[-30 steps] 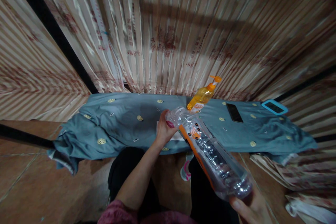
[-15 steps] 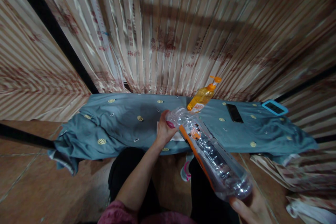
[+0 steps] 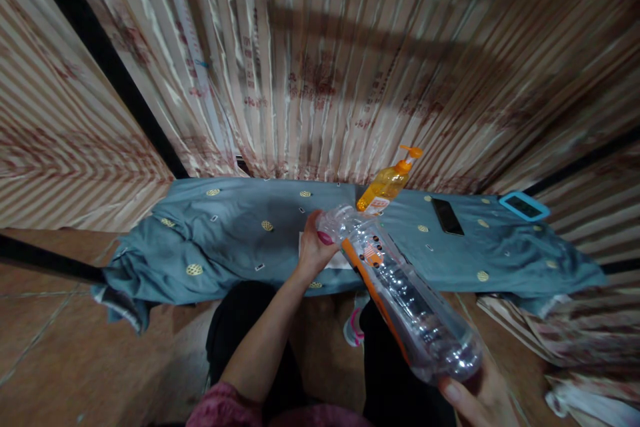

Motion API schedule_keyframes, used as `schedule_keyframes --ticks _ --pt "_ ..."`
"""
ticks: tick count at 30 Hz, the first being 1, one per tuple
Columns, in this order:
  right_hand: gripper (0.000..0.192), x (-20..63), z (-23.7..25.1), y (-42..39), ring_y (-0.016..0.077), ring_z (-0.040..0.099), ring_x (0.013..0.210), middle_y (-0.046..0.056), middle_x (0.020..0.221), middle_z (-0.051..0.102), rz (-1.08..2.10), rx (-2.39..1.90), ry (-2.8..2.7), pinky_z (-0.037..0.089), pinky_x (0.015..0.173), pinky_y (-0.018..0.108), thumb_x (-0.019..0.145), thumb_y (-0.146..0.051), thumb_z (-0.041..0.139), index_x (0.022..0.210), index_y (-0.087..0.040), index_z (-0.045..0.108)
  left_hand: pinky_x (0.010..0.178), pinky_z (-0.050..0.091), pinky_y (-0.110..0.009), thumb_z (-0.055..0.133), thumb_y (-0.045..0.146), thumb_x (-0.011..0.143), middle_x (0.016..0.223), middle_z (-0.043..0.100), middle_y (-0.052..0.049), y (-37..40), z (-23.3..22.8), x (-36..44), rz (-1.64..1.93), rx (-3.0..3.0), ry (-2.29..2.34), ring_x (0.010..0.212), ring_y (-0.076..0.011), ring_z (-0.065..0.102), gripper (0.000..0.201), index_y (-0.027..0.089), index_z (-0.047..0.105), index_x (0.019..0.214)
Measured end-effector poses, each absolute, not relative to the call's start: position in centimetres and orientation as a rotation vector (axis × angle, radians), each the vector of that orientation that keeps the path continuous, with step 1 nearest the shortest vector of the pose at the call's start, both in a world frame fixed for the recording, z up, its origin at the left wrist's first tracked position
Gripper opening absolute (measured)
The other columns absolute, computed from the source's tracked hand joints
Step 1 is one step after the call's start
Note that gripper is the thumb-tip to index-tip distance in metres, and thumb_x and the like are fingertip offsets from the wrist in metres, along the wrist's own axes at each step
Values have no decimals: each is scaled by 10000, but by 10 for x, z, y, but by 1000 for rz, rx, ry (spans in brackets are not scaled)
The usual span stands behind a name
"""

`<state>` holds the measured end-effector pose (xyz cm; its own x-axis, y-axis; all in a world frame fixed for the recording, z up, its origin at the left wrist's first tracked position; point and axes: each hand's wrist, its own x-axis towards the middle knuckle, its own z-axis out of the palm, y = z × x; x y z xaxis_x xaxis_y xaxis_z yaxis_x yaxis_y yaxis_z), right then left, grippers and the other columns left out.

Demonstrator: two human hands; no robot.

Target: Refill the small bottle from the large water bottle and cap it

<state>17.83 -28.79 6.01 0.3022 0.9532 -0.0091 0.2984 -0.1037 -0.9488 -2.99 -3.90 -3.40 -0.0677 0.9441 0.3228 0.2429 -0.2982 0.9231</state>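
Your right hand (image 3: 477,395) cups the base of the clear bottle (image 3: 400,290), tilted over the blue-clothed table's (image 3: 225,240) near edge; your left hand (image 3: 314,247) pinches its neck.

Scene was dim, warm-toned. Curtain (image 3: 320,67) sheen showed soft light from 12 o'clock; broad shadow band crossed it. Floor (image 3: 65,347) at 7 o'clock was dark. Bottle (image 3: 400,293) carried small glints. Strong wide-angle bending at edges, corners soft and smeared.
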Motion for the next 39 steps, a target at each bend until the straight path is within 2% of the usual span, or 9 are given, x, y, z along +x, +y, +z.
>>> schedule_keyframes --ticks 4,8,15,20,23,26,31,36,39 --pt "651 185 52 -292 350 759 1158 134 1213 795 846 -1623 -1185 617 944 360 775 -545 828 1317 -211 691 1025 607 -500 976 343 564 1269 713 -128 -39 -33 -30 1419 1561 1301 1151 -337 733 872 204 532 1302" --pt "660 185 54 -294 320 729 1228 130 1307 763 858 -1625 -1202 577 1018 344 820 -542 796 1372 -215 641 1042 600 -506 970 330 567 1281 707 -146 -40 -32 -30 1396 1559 1287 1171 -346 726 850 186 536 1284" --pt "809 162 66 -285 365 759 1151 140 1249 785 822 -1613 -1067 620 955 390 718 -638 845 1377 -205 666 1063 588 -510 951 365 616 1262 713 -135 -40 -28 -32 1400 1571 1291 1180 -336 722 775 195 557 1262" --pt "799 159 63 -285 348 767 1140 133 1242 790 858 -1554 -1028 623 949 379 709 -586 882 1381 -218 652 1047 593 -545 938 390 636 1269 710 -118 -40 -26 -33 1395 1560 1282 1178 -344 722 758 210 562 1269" --pt "791 161 62 -285 334 748 1189 128 1288 774 832 -1530 -1001 604 986 372 711 -574 891 1380 -225 652 1027 604 -536 945 365 607 1265 719 -117 -39 -27 -33 1411 1551 1287 1155 -348 730 794 217 561 1287" --pt "762 160 58 -284 317 757 1169 108 1281 778 880 -1496 -1023 610 957 346 687 -549 912 1346 -244 680 1005 613 -520 929 331 603 1259 728 -128 -40 -26 -32 1420 1545 1298 1129 -352 742 794 209 559 1295" --pt "775 158 47 -284 293 770 1134 101 1257 787 766 -1453 -958 608 924 296 678 -546 908 1357 -237 697 981 623 -495 926 344 595 1278 724 -125 -40 -25 -33 1405 1549 1287 1132 -345 744 811 210 550 1301" --pt "768 165 48 -283 331 752 1176 117 1294 772 853 -1469 -1039 608 959 349 684 -529 913 1359 -235 693 973 626 -514 911 350 615 1253 733 -130 -39 -26 -33 1423 1547 1283 1111 -351 752 762 211 557 1275" --pt "714 167 51 -283 310 756 1171 92 1280 781 816 -1477 -1058 607 956 332 704 -547 895 1326 -255 701 1011 611 -532 921 357 609 1257 730 -128 -39 -26 -32 1428 1546 1271 1140 -357 742 754 214 566 1259"
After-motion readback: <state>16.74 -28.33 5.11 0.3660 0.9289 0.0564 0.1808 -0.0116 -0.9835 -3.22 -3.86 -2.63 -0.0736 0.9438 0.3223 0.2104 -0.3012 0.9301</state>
